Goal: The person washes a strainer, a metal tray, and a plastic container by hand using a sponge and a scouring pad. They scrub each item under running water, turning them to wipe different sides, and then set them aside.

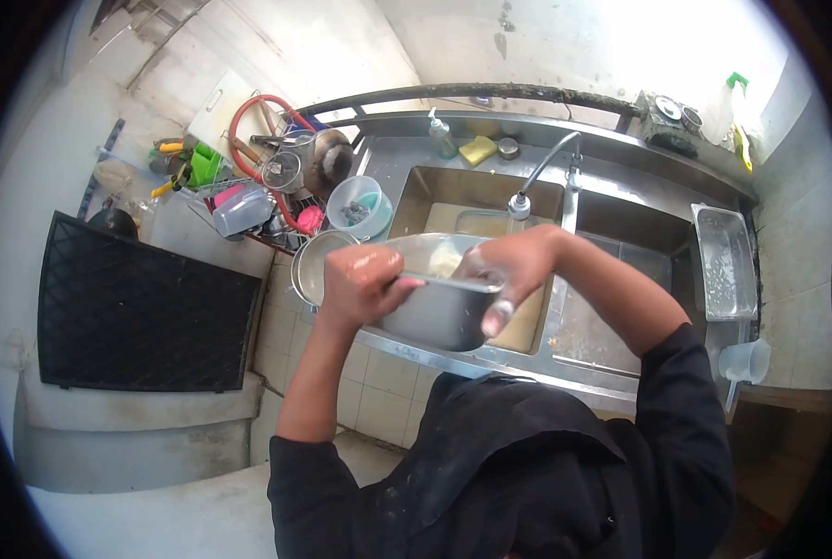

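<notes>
Gripping the metal pan (435, 317), the left hand (362, 279) seems to steady it over the sink basin (467, 189), likely so drips land there. The foamy right hand (517, 265) bends over the rim; whether it grips, I cannot tell. The yellow sponge (477, 151) sits beyond the sink basin.

Grey, straight-sided vessel (427, 319), at centre: smooth outer wall, low sheen; blur limits the reading. Silvery twin-basin sink unit (621, 191), 2 o'clock: metal, satin finish. Slender curved tap (520, 202), between 1 and 2 o'clock: glossy metal. Silvery rectangular tray (725, 265), 3 o'clock: shiny metal, pale-speckled. Yellow block-shaped sponge (478, 150), 1 o'clock: matt. Black four-sided lattice-patterned panel (146, 312), 9 o'clock: matt, textured. Black garment (518, 456), 5 o'clock: matt cloth, creased.
</notes>
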### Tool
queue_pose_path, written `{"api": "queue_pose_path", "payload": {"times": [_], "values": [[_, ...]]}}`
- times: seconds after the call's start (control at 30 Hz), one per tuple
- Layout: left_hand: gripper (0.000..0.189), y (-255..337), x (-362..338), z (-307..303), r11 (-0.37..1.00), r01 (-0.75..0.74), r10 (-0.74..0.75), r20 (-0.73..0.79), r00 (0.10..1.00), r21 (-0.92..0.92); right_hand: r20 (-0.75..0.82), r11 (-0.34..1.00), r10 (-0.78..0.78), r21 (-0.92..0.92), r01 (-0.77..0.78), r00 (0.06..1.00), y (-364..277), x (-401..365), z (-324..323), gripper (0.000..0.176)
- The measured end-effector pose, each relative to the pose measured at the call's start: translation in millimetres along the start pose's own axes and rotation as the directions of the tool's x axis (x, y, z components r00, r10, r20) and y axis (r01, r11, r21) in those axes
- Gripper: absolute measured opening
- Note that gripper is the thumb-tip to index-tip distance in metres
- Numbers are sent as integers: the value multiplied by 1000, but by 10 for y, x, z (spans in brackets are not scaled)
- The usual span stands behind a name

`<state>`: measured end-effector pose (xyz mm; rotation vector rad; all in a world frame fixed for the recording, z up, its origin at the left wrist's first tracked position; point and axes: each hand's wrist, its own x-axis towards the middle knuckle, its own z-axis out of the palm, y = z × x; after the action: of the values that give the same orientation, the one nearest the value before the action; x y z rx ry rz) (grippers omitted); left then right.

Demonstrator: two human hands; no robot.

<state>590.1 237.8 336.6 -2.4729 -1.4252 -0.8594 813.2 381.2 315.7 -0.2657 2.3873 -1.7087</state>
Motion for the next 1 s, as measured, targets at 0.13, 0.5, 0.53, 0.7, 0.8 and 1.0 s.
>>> {"api": "queue_pose_path", "payload": {"times": [0.13,0.5,0.53,0.7,0.8,1.0], "values": [[43,-99,343,-74,993,31,-42,-92,995,-116,-76,980,182,-73,-187,980,-87,-382,-192,65],[50,-702,1150,533,654,373,-500,-5,866,-658,-742,656,-22,495,570,670,1361,-2436,137,78],[53,-710,1255,680,583,405,-553,21,833,-704,-754,656,-5,493,572,656,1453,-2514,185,78],[57,-473,1700,1338,321,296,-515,96,852,-900,-864,410,-304,262,874,401,1380,-2629,525,81],[49,-438,1777,1797,309,341,-505,151,850,-888,-882,397,-287,244,884,373,1627,-2781,746,81],[32,-199,1867,2435,-127,451,-627,424,653,-883,-951,239,-212,173,955,225,2358,-2755,1230,97]]}}
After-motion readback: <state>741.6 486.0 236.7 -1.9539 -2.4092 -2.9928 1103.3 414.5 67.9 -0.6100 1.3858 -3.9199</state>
